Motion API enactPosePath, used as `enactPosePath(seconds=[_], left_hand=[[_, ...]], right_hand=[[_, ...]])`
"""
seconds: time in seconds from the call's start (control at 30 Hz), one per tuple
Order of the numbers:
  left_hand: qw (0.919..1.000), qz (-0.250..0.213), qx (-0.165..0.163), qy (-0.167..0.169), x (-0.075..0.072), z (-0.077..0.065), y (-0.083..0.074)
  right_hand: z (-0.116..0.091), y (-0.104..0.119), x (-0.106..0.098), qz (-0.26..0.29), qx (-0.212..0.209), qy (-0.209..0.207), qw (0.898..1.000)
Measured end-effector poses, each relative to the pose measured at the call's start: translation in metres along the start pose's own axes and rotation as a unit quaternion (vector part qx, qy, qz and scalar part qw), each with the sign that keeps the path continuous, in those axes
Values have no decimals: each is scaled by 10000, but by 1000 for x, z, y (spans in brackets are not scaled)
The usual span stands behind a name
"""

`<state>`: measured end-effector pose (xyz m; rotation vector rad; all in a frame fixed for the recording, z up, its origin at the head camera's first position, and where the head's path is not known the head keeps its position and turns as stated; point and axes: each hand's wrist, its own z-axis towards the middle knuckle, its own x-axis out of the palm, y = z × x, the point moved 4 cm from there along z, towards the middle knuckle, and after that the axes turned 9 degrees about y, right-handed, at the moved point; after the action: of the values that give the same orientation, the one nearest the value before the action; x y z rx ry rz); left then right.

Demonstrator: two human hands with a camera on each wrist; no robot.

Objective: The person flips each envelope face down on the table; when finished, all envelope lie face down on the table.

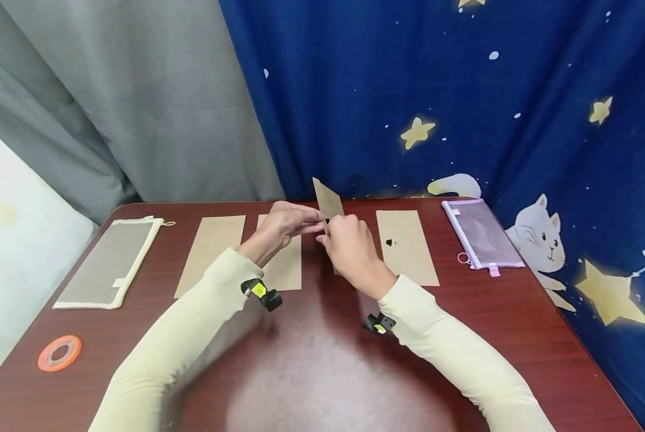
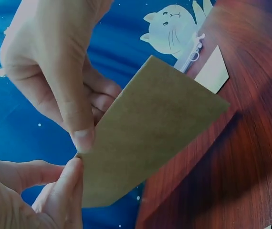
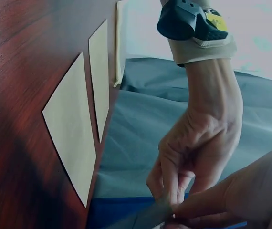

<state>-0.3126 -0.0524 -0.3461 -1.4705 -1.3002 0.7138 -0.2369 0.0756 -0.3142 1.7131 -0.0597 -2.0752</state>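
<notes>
A flat brown paper card (image 1: 329, 201) with a small black mark is held up on edge above the table's far side. My left hand (image 1: 284, 227) pinches one edge of it between thumb and fingers, plainest in the left wrist view. On that same edge, right beside the left fingertips, the thumb and curled fingers of my right hand (image 1: 353, 246) pinch the card (image 2: 145, 129). The two hands almost meet there. Beneath the left hand lies another brown card (image 1: 284, 264). One more card (image 1: 408, 249), printed with a small black shape, is flat to the right.
Farther left are a third flat brown card (image 1: 211, 252), a cream-edged mesh zip pouch (image 1: 111, 261) and an orange ring-shaped roll (image 1: 60, 353). At the right edge lies a purple mesh zip pouch (image 1: 481, 234). Grey (image 1: 155, 90) and blue starry curtains (image 1: 354, 90) hang behind the table (image 1: 311, 372).
</notes>
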Motion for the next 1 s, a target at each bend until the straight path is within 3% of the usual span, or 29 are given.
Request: enactPosePath(seconds=[0.23,0.43,0.57,0.67,0.8,1.0], left_hand=[[9996,27,284,-75,1,-1,-2],[9961,625,551,-277,-3,-4,8],[9999,21,-131,94,-2,4,36],[9966,-383,-612,408,2,10,54],[9961,-369,-581,552,5,14,62],[9956,-432,-601,575,4,15,64]], right_hand=[[-1,10,10,-1209,20,-362,9920],[2,7,6,-1052,125,-622,9924],[6,6,-6,-528,379,-735,9952],[8,7,-12,-181,473,-690,9963],[8,7,-15,-8,564,-625,9965],[7,-4,-19,12,468,-924,9946]])
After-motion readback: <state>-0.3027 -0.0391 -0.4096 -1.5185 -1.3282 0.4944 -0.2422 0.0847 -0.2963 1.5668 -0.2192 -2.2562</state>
